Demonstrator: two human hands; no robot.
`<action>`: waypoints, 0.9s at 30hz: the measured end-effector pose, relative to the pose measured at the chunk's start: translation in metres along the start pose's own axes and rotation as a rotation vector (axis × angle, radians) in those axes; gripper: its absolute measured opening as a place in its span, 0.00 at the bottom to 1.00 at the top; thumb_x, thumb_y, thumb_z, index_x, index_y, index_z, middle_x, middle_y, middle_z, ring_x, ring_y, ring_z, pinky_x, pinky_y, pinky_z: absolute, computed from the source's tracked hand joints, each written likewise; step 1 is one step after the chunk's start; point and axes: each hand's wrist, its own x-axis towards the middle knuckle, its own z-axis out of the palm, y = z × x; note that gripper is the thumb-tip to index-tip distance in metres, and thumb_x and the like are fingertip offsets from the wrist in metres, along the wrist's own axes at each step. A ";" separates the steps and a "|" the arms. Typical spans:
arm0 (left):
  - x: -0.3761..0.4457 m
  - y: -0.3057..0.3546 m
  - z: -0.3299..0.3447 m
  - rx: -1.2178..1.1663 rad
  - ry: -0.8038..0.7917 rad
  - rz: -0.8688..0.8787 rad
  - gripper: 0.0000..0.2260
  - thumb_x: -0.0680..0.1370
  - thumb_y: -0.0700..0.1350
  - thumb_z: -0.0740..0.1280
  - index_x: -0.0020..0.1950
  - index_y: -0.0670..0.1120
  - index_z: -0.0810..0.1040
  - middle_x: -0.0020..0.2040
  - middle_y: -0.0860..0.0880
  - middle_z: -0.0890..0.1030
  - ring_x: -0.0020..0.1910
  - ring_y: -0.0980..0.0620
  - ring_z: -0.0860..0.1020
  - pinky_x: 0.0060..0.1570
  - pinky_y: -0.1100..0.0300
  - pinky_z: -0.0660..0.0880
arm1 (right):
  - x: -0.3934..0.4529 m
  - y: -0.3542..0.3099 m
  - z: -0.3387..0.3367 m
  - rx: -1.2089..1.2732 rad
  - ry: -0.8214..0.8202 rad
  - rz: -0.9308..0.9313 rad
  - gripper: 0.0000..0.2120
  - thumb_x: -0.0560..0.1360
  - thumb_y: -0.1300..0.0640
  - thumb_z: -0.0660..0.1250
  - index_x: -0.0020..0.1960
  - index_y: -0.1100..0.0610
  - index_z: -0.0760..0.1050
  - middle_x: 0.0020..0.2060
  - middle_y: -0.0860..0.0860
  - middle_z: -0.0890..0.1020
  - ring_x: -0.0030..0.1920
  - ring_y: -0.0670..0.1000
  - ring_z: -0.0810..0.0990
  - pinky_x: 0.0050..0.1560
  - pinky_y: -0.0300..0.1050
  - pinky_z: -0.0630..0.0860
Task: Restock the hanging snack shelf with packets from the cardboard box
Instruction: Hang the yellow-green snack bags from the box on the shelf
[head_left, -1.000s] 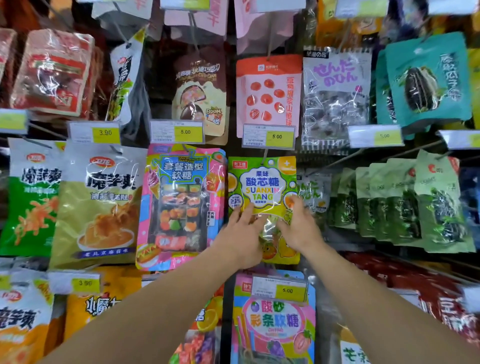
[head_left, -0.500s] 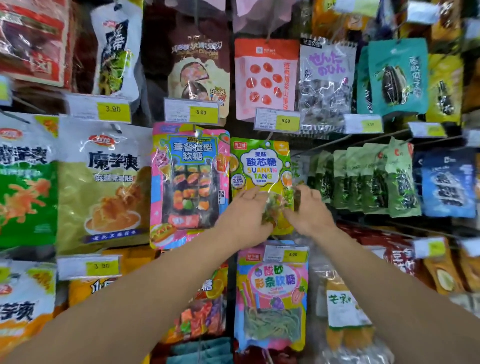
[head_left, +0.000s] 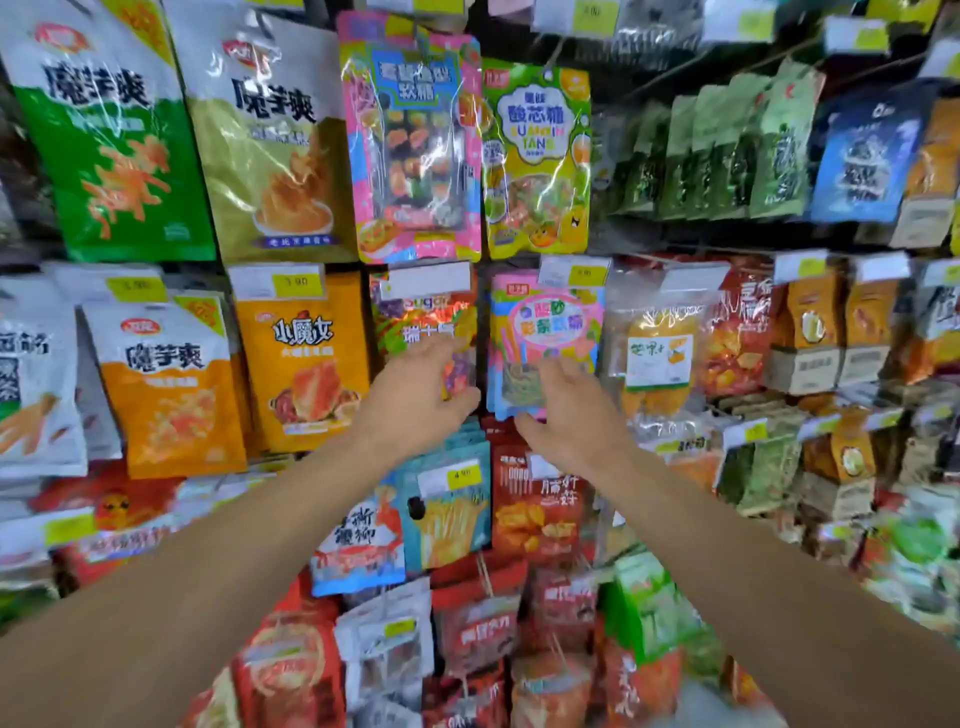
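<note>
- Green-yellow candy packet (head_left: 536, 156) hangs on shelf peg, beside pink sushi-gummy packet (head_left: 415, 140).
- Left hand (head_left: 415, 400), right hand (head_left: 571, 415): below it, fingers loosely spread, holding nothing.

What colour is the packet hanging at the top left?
Green below, white on top, with orange strips printed on it; the head view shows it.

A dark wire rack (head_left: 644, 244) fills the whole view, its thin metal pegs (head_left: 779, 57) jutting out at 1 o'clock. White-and-yellow price tags (head_left: 278, 280) hang in rows from 9 to 3 o'clock (the print is blurred). Bright, even light glares off the plastic.
</note>
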 end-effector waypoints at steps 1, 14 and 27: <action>-0.025 -0.005 0.003 -0.002 -0.030 -0.026 0.30 0.75 0.54 0.67 0.74 0.43 0.69 0.73 0.44 0.71 0.72 0.45 0.69 0.69 0.56 0.64 | -0.022 -0.004 0.013 -0.003 -0.036 -0.023 0.31 0.76 0.50 0.68 0.75 0.59 0.63 0.68 0.57 0.70 0.70 0.61 0.67 0.69 0.51 0.66; -0.288 -0.067 0.000 0.022 -0.395 -0.364 0.32 0.75 0.58 0.63 0.74 0.41 0.68 0.73 0.41 0.70 0.69 0.42 0.72 0.68 0.59 0.61 | -0.220 -0.103 0.154 -0.010 -0.431 -0.076 0.34 0.77 0.46 0.66 0.77 0.57 0.60 0.73 0.54 0.64 0.75 0.58 0.60 0.74 0.54 0.62; -0.521 -0.259 -0.012 -0.092 -0.611 -0.646 0.30 0.77 0.54 0.67 0.77 0.46 0.64 0.75 0.45 0.68 0.73 0.45 0.67 0.67 0.53 0.67 | -0.343 -0.287 0.343 0.031 -0.816 0.071 0.33 0.75 0.47 0.64 0.77 0.55 0.61 0.75 0.53 0.64 0.75 0.57 0.62 0.73 0.51 0.64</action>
